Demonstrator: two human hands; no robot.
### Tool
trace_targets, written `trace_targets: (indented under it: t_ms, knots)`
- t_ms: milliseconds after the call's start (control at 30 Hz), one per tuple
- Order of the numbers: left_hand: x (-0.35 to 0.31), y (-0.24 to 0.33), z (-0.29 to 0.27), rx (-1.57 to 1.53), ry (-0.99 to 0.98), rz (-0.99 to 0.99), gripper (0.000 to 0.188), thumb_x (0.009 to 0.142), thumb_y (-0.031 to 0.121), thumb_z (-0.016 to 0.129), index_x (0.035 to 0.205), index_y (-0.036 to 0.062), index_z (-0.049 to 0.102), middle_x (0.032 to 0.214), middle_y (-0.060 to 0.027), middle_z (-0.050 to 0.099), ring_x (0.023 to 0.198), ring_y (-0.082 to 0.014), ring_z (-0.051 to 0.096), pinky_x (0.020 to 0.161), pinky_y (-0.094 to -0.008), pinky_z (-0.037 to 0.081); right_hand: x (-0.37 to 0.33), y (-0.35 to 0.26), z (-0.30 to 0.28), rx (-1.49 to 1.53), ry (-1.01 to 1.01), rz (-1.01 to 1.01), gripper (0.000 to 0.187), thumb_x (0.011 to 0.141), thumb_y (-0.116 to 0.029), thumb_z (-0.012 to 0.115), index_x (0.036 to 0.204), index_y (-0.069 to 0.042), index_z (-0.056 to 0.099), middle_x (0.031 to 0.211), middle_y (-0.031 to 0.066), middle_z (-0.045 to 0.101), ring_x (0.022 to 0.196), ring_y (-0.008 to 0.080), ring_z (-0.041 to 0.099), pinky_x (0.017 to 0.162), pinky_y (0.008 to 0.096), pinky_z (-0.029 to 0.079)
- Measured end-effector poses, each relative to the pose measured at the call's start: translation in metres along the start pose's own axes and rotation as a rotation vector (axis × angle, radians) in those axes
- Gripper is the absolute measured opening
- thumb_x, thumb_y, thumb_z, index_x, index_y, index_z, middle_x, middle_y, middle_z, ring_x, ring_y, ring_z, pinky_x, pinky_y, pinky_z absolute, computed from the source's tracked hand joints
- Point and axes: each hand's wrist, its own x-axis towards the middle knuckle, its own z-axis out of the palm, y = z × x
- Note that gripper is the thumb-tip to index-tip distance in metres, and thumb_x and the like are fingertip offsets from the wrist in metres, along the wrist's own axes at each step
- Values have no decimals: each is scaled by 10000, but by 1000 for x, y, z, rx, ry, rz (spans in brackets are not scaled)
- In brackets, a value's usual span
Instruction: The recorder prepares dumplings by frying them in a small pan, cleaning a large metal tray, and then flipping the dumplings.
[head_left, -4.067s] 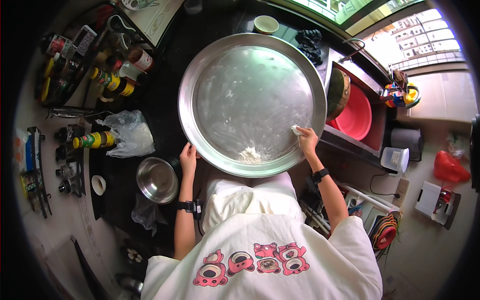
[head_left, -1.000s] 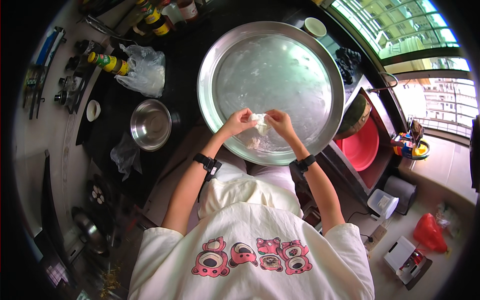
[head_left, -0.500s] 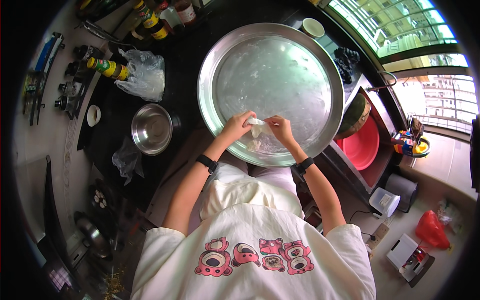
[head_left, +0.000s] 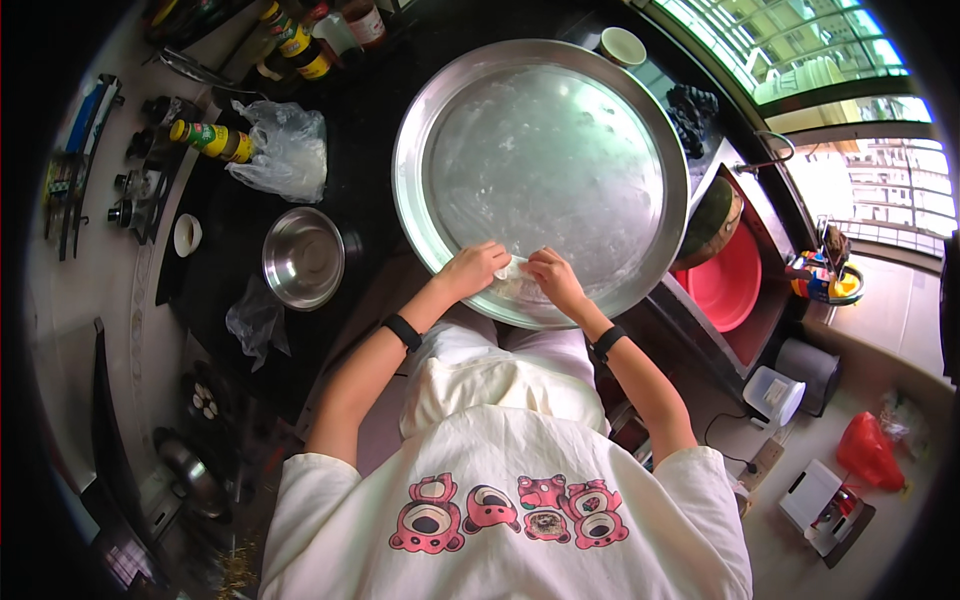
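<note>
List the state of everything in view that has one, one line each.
Left hand: fingers closed on the white piece
Right hand: fingers closed on the same piece
White piece: held between both hands, partly hidden
Large metal tray: face up, marked with white smears
Steel bowl: open side up
Red basin: open side up, in the sink

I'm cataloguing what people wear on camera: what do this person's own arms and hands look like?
The left hand and right hand are ungloved, with a black wristband on the left and another black wristband on the right. The loose, off-white sleeves are short.
</note>
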Motion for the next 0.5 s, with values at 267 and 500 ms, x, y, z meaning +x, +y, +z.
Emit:
trace_targets:
  t_ms: [267,500]
  knots:
    - [-16,19,11,-91,-11,-137,288,637,-80,497,908,19,489,875,-112,505,891,-305,507,767,-383,439,-7,-12,0,10,-79,8,200,688,47,553,862,-24,623,806,86,566,811,267,519,718,345,443]
    - [-24,31,23,-212,-61,-298,312,649,-84,452,950,1,450,908,-181,489,905,-365,489,794,-410,415,-15,-21,3,-20,-128,115,255,680,76,527,890,-27,627,850,115,575,860,286,533,739,353,446]
